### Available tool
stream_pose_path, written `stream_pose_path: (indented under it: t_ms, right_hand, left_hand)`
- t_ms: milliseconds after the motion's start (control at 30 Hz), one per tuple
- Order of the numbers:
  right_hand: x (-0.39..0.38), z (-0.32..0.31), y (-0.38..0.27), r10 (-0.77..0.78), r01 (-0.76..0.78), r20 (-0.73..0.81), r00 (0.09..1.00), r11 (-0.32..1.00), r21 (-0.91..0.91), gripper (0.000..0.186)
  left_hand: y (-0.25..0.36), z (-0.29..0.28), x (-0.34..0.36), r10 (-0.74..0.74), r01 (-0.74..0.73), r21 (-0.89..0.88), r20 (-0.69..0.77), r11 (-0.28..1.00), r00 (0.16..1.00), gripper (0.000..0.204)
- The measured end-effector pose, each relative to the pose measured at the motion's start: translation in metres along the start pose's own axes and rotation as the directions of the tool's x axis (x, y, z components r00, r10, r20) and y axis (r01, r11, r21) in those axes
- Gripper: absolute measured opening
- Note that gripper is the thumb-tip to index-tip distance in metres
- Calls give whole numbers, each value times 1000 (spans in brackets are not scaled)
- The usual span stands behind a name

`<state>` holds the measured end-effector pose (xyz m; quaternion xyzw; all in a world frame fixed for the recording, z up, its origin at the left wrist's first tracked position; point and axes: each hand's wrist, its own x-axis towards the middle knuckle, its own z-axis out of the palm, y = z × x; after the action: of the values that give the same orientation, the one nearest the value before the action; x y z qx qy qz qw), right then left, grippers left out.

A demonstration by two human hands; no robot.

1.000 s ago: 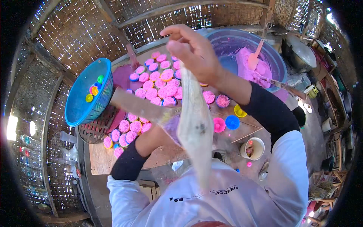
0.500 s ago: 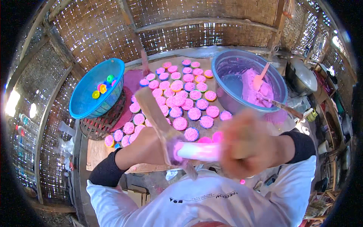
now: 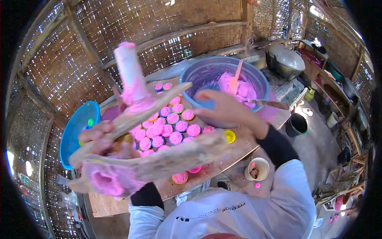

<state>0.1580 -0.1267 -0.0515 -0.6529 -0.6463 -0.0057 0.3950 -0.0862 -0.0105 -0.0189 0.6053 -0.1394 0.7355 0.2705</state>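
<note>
My left hand is wrapped round a two-piece wooden press. Its upper wooden bar carries an upright white tube smeared with pink dough. The lower bar ends in a hollow lined with pink paste. My right hand, fingers apart and holding nothing, hovers at the near side of a large blue-grey basin. Inside the basin lies pink dough with a pink spatula and a wooden-handled tool. Behind the press stand many small cups of pink strands, partly hidden.
A yellow cup sits near the table's front edge. At the left stands a blue basket with coloured cups. A white bucket and a black bucket are on the floor. A large metal pot stands behind, right.
The tube piece has come out of the other bar, and both are now in my left hand, raised leftward. My right hand let go and moved toward the basin. The view turned right.
</note>
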Motion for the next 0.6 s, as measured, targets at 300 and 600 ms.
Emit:
stream_pose_path:
  t_ms: [300, 600]
  right_hand:
    - [-50, -93, 125, 458, 18, 162, 874, 303, -953, 18]
    - [30, -93, 159, 442, 48, 249, 862, 418, -907, 16]
  left_hand:
    - [-10, 7, 6, 18, -81, 486, 133, 870, 991, 30]
    - [-46, 23, -37, -208, 165, 431, 53, 887, 977, 30]
